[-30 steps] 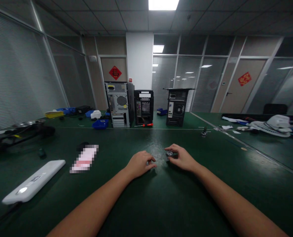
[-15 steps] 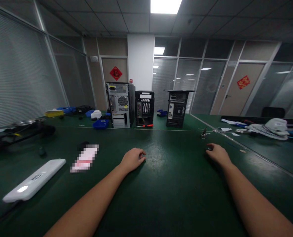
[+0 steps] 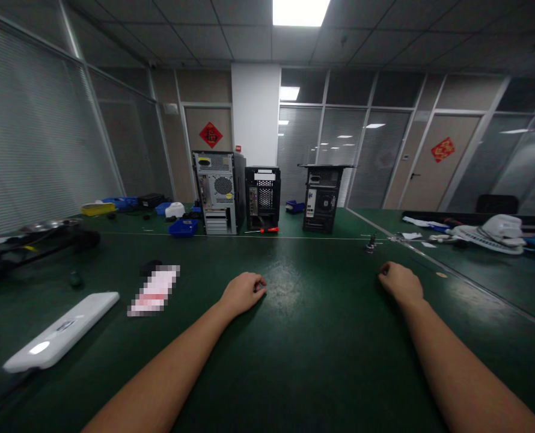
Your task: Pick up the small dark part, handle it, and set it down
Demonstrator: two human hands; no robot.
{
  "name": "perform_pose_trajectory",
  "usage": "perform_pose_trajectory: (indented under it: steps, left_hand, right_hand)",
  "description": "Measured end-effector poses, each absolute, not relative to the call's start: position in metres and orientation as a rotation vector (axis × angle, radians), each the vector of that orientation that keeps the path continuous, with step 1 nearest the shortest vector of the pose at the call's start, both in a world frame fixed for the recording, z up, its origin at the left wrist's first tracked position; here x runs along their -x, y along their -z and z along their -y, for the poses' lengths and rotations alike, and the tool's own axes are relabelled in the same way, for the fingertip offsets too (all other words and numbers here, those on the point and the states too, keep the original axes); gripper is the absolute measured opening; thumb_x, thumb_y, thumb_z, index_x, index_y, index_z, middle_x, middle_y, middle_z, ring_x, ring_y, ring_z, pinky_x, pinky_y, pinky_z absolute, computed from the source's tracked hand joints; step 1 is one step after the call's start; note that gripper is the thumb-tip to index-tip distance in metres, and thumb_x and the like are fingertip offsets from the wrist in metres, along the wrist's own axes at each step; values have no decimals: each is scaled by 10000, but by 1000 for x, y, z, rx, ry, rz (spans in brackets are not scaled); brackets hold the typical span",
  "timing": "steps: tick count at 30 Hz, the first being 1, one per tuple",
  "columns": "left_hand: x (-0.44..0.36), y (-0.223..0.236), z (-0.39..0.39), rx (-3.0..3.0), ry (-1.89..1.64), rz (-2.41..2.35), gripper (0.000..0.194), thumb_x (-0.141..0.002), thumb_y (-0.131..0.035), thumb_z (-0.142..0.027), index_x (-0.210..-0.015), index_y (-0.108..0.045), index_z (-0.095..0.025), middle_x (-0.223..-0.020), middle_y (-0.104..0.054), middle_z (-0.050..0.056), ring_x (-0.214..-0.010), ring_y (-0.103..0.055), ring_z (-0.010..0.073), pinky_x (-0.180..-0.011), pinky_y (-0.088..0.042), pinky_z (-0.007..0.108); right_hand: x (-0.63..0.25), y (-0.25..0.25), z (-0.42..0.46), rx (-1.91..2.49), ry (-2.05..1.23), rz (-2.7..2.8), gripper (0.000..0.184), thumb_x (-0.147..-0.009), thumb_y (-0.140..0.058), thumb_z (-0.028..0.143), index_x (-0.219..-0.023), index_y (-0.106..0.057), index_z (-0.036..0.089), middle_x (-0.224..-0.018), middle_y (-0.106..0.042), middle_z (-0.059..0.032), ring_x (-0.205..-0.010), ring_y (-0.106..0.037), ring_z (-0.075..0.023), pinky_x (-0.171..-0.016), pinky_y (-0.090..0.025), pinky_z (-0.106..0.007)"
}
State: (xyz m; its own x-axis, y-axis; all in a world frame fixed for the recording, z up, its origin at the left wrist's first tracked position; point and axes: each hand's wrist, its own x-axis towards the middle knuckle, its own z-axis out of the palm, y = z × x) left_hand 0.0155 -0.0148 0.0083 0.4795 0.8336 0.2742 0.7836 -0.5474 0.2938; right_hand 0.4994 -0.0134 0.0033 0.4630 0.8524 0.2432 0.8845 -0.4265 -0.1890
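Observation:
My left hand (image 3: 244, 291) rests on the green tabletop (image 3: 312, 337) with its fingers curled in and the thumb close to them. Whether anything small is inside cannot be made out. Further right, my right hand (image 3: 401, 282) has its fingers drawn together, and their tips are partly hidden. Just beyond it a small dark metal piece (image 3: 371, 244) stands on the table. A round yellowish disc (image 3: 441, 275) lies to its right.
At the back stand a grey computer tower (image 3: 222, 192), a black tower (image 3: 262, 198) and another black tower (image 3: 324, 198). A red-handled screwdriver (image 3: 270, 230) lies before them, near a blue bin (image 3: 183, 227). A white power strip (image 3: 62, 331) and a pixelated pink item (image 3: 154, 291) lie left.
My right hand has closed: its fingers, reaching forward and apart from the thumb before, are now curled together. The left hand stays in place. The view has shifted very slightly.

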Motion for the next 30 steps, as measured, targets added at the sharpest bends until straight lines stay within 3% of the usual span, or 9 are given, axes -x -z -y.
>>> perform_pose_trajectory:
  steps: [5,10,22,30]
  left_hand:
    - [-14,-6,13,-2595,-602,-1405,210,-899,-620,-343,-1037,-732,-231,-886,-714,28,-897,-632,223,-746,-451,307]
    - [-15,-7,14,-2596,-609,-1400,198,-899,-626,-333,-1031,-733,-232,-878,-709,25,-891,-630,220,-747,-450,303]
    - [-15,-7,14,-2607,-617,-1389,181,-902,-627,-325,-1012,-736,-231,-878,-713,25,-895,-635,220,-760,-452,297]
    - [-15,-8,15,-2607,-608,-1395,188,-901,-625,-326,-1019,-736,-231,-882,-712,27,-898,-633,217,-753,-454,293]
  right_hand:
    - [-500,0,10,2403,180,1493,341,-800,-580,228,-1088,-750,162,-1090,-711,-187,-998,-699,-313,-819,-535,-391]
    - [-502,3,11,2344,321,1553,332,-869,-520,232,-1077,-766,149,-1174,-658,-208,-1010,-691,-303,-830,-526,-378]
    - [-505,5,9,2330,295,1551,360,-922,-501,278,-1185,-718,164,-1090,-726,-163,-993,-688,-298,-821,-520,-377]
    - [-506,2,7,2261,455,1700,342,-901,-510,235,-1103,-776,161,-1205,-684,-160,-1051,-659,-292,-855,-512,-350]
